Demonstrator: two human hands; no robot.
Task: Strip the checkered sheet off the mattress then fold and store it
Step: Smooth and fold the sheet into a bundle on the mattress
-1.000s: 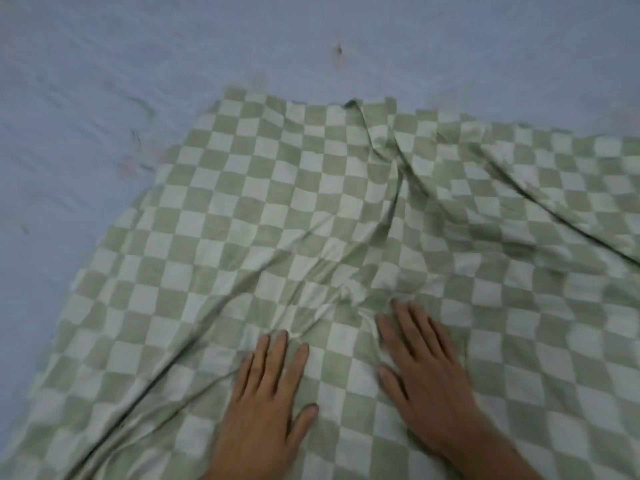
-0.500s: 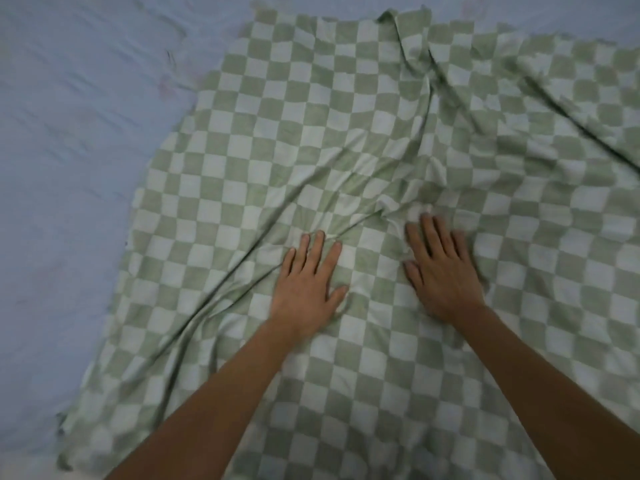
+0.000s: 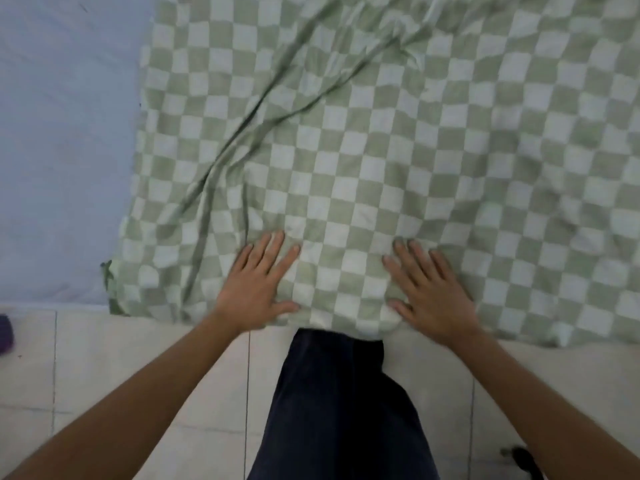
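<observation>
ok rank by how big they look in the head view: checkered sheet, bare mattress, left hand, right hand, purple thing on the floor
1. checkered sheet
2. bare mattress
3. left hand and right hand, about alike
4. purple thing, cut off at the edge

The green-and-white checkered cloth sheet (image 3: 363,161) is a thin, soft fabric. Its finish is matt, with a faint sheen along the raised creases. The surface is wrinkled, with long folds across its left half; its weave is too blurred to tell.

The pale blue mattress surface (image 3: 62,150) is a matt textile, smooth apart from shallow ripples.

The off-white tiled floor (image 3: 121,358) is hard and smooth, with a dull sheen and thin dark joint lines between the tiles.

The dark navy cloth trousers (image 3: 339,410) are matt; their finer texture cannot be made out.

The small purple object (image 3: 5,334) at the left edge is matt; its material cannot be told.
</observation>
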